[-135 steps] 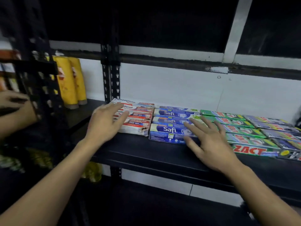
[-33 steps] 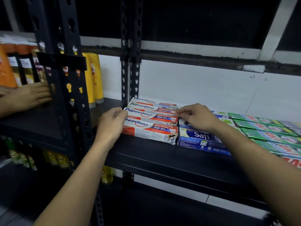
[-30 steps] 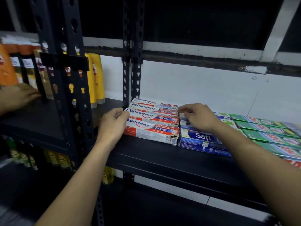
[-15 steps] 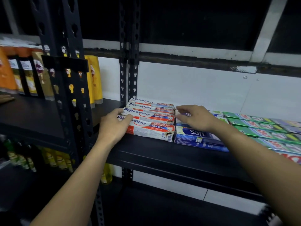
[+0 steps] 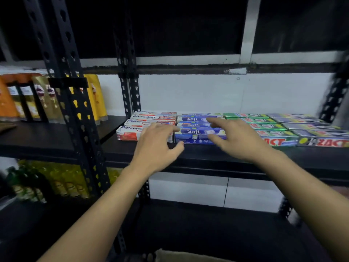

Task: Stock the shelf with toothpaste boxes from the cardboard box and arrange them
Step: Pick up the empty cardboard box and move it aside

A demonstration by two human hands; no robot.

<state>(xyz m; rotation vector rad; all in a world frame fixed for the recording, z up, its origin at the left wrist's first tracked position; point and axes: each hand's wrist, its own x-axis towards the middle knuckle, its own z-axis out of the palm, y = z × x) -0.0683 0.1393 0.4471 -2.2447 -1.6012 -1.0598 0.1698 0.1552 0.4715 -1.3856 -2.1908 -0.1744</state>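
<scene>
Black metal shelving against a white wall [image 5: 188,91] fills the dim view. Nearest, at the bottom edge, a corner of the cardboard box [image 5: 181,257] shows; its contents are hidden.

Two bare forearms reach up to the shelf [image 5: 207,154]. The left hand [image 5: 156,148], fingers loosely spread, hovers at the right end of the front Pepsodent boxes [image 5: 128,134]. The right hand [image 5: 239,140], fingers spread and forefinger stretched out, is over the blue Safi boxes [image 5: 196,131]. Neither grips anything, and whether fingertips touch the cartons cannot be told.

Toothpaste cartons lie flat in rows running back to the wall: Pepsodent, Safi, green Zact boxes [image 5: 277,141], dark Zact boxes [image 5: 321,142]. They are probably light and stiff, easily dented at corners, and glossy enough to slide. They are best nudged on an end face or pinched across the long sides.

Farther left stand yellow bottles [image 5: 96,99].
</scene>
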